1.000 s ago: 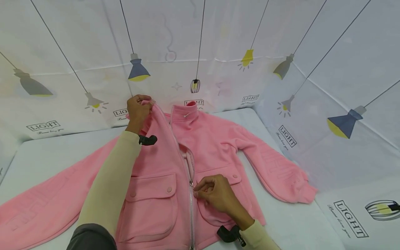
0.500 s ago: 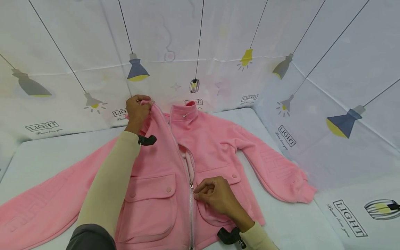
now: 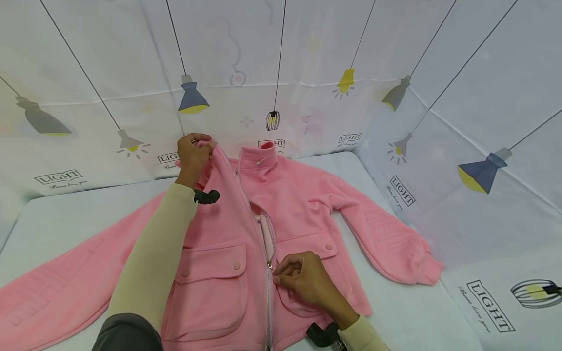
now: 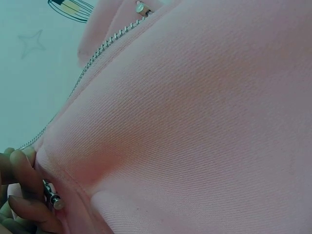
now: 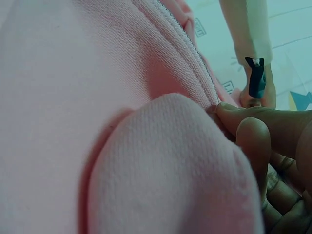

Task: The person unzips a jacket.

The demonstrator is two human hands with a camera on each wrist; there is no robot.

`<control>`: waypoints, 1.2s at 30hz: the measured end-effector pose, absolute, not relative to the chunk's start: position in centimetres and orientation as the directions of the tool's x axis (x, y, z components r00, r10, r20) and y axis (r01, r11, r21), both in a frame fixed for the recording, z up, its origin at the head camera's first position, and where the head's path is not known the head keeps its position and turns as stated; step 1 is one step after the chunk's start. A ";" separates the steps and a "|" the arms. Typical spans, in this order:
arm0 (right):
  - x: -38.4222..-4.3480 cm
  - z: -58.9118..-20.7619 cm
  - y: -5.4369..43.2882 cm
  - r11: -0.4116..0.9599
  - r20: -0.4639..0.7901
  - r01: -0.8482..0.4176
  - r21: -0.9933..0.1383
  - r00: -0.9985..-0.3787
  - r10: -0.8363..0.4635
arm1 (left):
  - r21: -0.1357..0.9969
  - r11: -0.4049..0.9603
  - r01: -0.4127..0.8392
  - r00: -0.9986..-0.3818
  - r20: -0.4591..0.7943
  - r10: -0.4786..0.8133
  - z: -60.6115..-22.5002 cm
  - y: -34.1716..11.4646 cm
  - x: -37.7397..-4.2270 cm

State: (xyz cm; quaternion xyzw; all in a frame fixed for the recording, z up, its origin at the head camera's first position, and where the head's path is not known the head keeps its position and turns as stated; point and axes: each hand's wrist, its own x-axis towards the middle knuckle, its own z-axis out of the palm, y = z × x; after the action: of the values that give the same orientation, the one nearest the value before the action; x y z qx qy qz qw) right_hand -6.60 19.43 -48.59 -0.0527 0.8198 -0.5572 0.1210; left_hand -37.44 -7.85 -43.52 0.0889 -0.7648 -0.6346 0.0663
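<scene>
A pink jacket (image 3: 298, 195) lies front up, its sleeves spread to both sides. Its front zipper is parted from the collar down to about pocket level, and the teeth below the slider (image 3: 270, 265) are joined. My left hand (image 3: 194, 153) grips the collar's left side and holds that edge raised; in the left wrist view, a metal cord stopper (image 4: 53, 197) sits beside the fingers. Thumb and forefinger of my right hand (image 3: 305, 280) pinch the zipper pull just right of the slider. In the right wrist view, a pocket flap (image 5: 170, 161) partly covers those fingers.
The jacket lies on a white-covered table (image 3: 408, 312). Behind and to the right rise white sheets (image 3: 307, 44) printed with hanging lamps. The right sleeve (image 3: 391, 239) reaches close to the right-hand sheet; the left sleeve (image 3: 66, 278) runs out of view.
My right hand has drawn the zipper slider slightly down toward the hem, and the gap above it is a little longer. My left hand stays at the collar.
</scene>
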 end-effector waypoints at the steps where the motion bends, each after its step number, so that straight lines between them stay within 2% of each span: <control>1: -6.6 -48.6 19.5 0.379 -0.141 0.049 -0.924 -0.965 -0.220 | 0.982 0.181 -0.056 -0.976 -0.015 -0.219 -43.5 -7.8 -37.4; 10: -6.1 -48.7 19.5 0.401 -0.158 0.060 -0.914 -0.963 -0.217 | 0.982 0.176 -0.066 -0.977 -0.028 -0.211 -43.2 -7.8 -37.2; 24: -5.4 -48.7 19.5 0.360 -0.167 0.064 -0.931 -0.950 -0.263 | 0.984 0.164 -0.064 -0.976 -0.027 -0.217 -43.4 -7.8 -37.4; 36: -4.7 -48.6 19.4 0.426 -0.170 0.046 -0.903 -0.951 -0.259 | 0.982 0.185 -0.047 -0.978 -0.008 -0.207 -43.4 -7.9 -37.0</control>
State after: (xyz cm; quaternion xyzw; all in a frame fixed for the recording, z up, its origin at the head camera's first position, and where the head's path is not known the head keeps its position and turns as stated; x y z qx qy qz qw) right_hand -4.67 19.43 -48.62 -0.0640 0.8323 -0.5317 0.1432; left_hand -37.02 -7.88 -43.35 0.0830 -0.7672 -0.6328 0.0632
